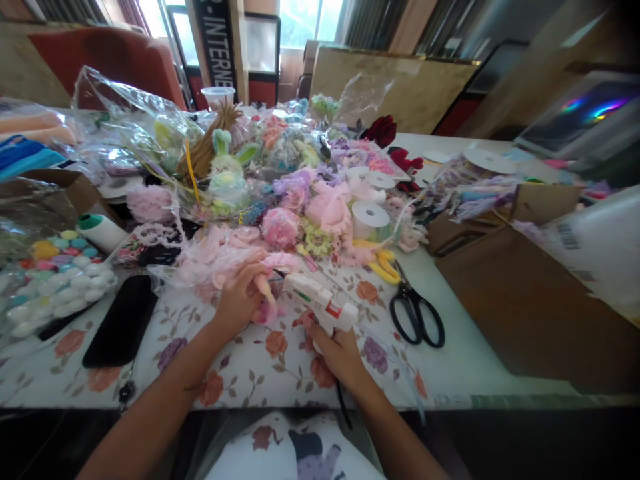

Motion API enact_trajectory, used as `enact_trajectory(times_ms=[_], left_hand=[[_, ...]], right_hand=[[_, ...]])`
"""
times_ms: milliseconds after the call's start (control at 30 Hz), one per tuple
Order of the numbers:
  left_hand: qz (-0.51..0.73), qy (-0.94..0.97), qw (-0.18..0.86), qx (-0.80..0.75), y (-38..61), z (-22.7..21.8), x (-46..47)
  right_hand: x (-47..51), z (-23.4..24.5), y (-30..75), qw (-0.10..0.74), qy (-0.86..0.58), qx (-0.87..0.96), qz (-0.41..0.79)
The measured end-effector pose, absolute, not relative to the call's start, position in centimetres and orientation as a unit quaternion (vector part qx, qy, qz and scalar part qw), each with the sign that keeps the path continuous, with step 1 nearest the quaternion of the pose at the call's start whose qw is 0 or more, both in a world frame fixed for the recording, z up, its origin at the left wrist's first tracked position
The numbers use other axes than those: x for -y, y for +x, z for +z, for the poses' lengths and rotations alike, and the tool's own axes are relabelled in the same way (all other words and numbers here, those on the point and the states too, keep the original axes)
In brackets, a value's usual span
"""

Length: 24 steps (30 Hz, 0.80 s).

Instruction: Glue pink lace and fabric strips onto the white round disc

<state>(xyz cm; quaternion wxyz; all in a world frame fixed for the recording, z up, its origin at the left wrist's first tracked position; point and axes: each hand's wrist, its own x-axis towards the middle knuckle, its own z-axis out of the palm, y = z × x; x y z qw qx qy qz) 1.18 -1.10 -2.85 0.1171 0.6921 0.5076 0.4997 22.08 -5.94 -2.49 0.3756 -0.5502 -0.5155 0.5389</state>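
Observation:
My right hand (340,353) is wrapped round the handle of a white hot glue gun (311,298), whose dark nozzle points up and left. Closed on a fuzzy pink and pale yellow pipe cleaner piece (268,300) is my left hand (243,300), just left of the nozzle. Whether the nozzle touches the piece I cannot tell. Part of the pink piece is hidden behind my fingers. Black-handled scissors (416,313) lie to the right of the glue gun, beside yellow fuzzy strips (384,265).
A black phone (121,322) lies at the left near a bag of pompoms (65,280). Fuzzy flowers, wrappers and a ribbon roll (370,217) are heaped across the back. A cardboard box (530,300) stands at the right. The glue gun's black cord (343,403) hangs over the front edge.

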Motion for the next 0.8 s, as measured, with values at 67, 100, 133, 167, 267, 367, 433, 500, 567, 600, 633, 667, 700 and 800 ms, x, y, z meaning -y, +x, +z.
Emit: enact_trajectory(times_ms=[67,100,133,167,267,367,433,500,567,600,633,667,700,800], left_hand=[[0.499,0.701,0.088,-0.501,1.15,-2.94,1.09],[0.500,0.705,0.074,-0.498,1.14,-2.98,1.09],[0.501,0.708,0.061,-0.494,1.13,-3.03,1.09],[0.502,0.710,0.050,-0.491,1.12,-3.09,1.09],[0.511,0.709,0.026,-0.485,1.10,-3.27,1.10],[0.516,0.704,0.011,-0.489,1.05,-3.44,1.10],[0.518,0.701,-0.004,-0.491,1.00,-3.52,1.10],[0.520,0.700,-0.016,-0.488,0.95,-3.57,1.12],[0.523,0.703,-0.021,-0.481,0.91,-3.61,1.14],[0.523,0.706,-0.022,-0.477,0.89,-3.63,1.15],[0.522,0.709,-0.022,-0.474,0.87,-3.66,1.16],[0.522,0.711,-0.022,-0.471,0.85,-3.69,1.17],[0.522,0.712,-0.023,-0.469,0.84,-3.71,1.17],[0.524,0.712,-0.025,-0.465,0.81,-3.76,1.19]], right_hand=[[6.00,-2.56,22.17,0.369,-0.555,0.514,0.540],[6.05,-2.60,22.22,0.369,-0.553,0.517,0.539],[6.09,-2.63,22.27,0.370,-0.550,0.521,0.538],[6.13,-2.64,22.31,0.372,-0.549,0.523,0.536],[6.23,-2.53,22.34,0.370,-0.557,0.519,0.532],[6.33,-2.23,22.27,0.365,-0.562,0.513,0.537],[6.37,-2.03,22.20,0.367,-0.556,0.509,0.545],[6.39,-1.92,22.15,0.369,-0.551,0.507,0.550],[6.38,-1.92,22.12,0.371,-0.550,0.509,0.549],[6.37,-1.97,22.12,0.369,-0.551,0.511,0.546],[6.36,-2.04,22.12,0.366,-0.554,0.514,0.543],[6.35,-2.12,22.12,0.363,-0.556,0.516,0.541],[6.36,-2.20,22.11,0.360,-0.558,0.517,0.540],[6.47,-2.32,22.00,0.364,-0.553,0.514,0.546]])
